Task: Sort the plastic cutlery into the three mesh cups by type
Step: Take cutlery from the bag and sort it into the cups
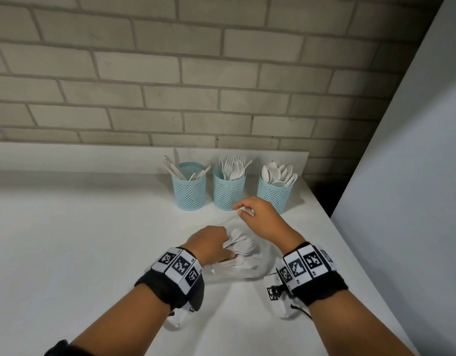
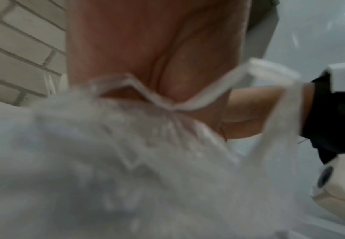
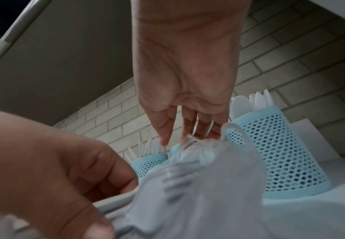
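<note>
Both hands work at a clear plastic bag [image 1: 243, 255] of white cutlery on the white worktop [image 1: 80, 240]: left hand [image 1: 209, 244] grips the utensils, right hand [image 1: 257, 214] pinches the bag's edge. Three blue mesh cups [image 1: 228, 191] already hold many pieces, so I judge sorting is mostly done

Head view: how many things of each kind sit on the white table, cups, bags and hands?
Light-blue mesh plastic cups: 3
Clear plastic bag of white cutlery: 1
Hands, left hand and right hand: 2
Total: 6
</note>
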`<move>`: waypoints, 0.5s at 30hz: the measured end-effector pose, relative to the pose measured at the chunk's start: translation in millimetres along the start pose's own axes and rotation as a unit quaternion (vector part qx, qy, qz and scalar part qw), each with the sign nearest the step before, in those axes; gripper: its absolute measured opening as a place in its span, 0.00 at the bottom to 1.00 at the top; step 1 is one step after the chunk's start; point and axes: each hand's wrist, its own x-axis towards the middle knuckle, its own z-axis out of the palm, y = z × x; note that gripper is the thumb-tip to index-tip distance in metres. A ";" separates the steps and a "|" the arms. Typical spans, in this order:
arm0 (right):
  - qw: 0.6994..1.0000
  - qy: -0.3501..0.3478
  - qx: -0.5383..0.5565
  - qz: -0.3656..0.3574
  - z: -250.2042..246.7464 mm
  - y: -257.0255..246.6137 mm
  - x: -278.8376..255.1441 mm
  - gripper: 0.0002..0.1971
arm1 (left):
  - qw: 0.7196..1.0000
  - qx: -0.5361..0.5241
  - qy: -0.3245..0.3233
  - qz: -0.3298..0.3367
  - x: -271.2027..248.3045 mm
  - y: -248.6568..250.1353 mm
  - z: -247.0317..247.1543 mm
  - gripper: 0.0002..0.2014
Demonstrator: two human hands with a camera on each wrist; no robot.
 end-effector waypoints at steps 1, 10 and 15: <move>1.000 0.000 0.004 0.004 -0.9 0.1 -0.5 0.12 | 1.000 -0.013 0.016 0.007 -0.9 -0.3 -2.7 0.18; 0.998 0.041 0.040 0.032 -6.3 1.2 0.1 0.11 | 0.989 -0.122 0.078 0.010 -2.9 -10.3 -15.9 0.21; 0.981 0.096 0.147 0.077 -11.9 -0.3 7.4 0.11 | 0.972 -0.219 0.085 -0.004 -3.5 -15.1 -27.4 0.20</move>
